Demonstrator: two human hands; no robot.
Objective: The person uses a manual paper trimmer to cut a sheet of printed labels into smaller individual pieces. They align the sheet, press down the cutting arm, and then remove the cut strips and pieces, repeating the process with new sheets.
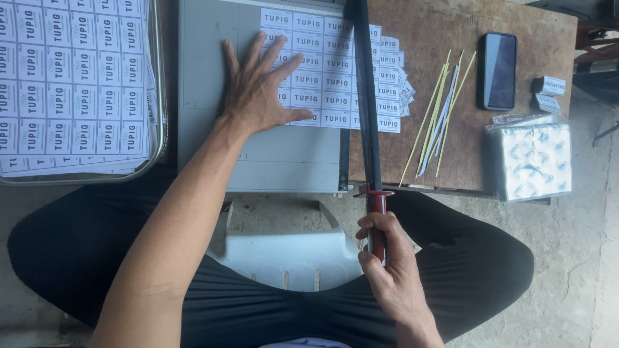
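My left hand (258, 87) lies flat with fingers spread on a printed sheet of small white labels (322, 71), pressing it onto the grey bed of a paper cutter (213, 77). My right hand (387, 258) is closed round the red handle (378, 222) of the cutter's long black blade arm (364, 90), which lies down across the sheet. Cut label strips (392, 84) stick out to the right of the blade.
A tray (84, 175) holding uncut label sheets sits at the left. On the brown board (445, 26) lie thin yellow and pale sticks (438, 116), a dark phone (498, 69), small label stacks (548, 93) and a wrapped patterned pack (532, 158). A white plastic stool (284, 254) stands between my legs.
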